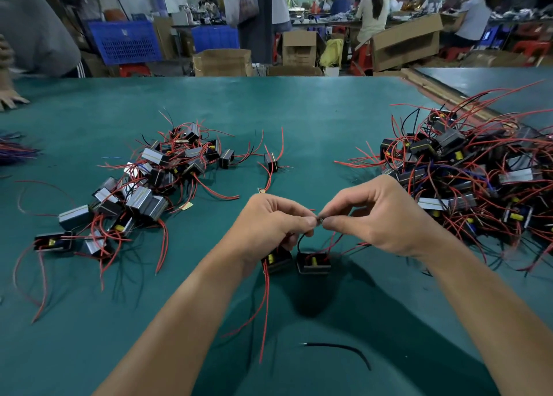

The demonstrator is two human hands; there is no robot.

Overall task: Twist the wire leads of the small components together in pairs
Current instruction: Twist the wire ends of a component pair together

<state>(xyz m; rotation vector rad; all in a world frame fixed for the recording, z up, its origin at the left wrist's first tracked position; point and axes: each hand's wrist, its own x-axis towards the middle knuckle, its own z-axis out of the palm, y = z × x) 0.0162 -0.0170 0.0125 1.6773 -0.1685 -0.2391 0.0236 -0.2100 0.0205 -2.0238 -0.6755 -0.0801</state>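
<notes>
Above components [313,262], left hand [269,222] and right hand [380,216] pinch leads [300,241], seemingly upright.

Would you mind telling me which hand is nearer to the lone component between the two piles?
Left. The left hand is just below the lone component in view, toward the person; the right hand is farther off to its right.

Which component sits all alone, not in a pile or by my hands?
The black component lying mid-table, between the left pile and the right pile. It is the only one not tangled in with others.
</notes>
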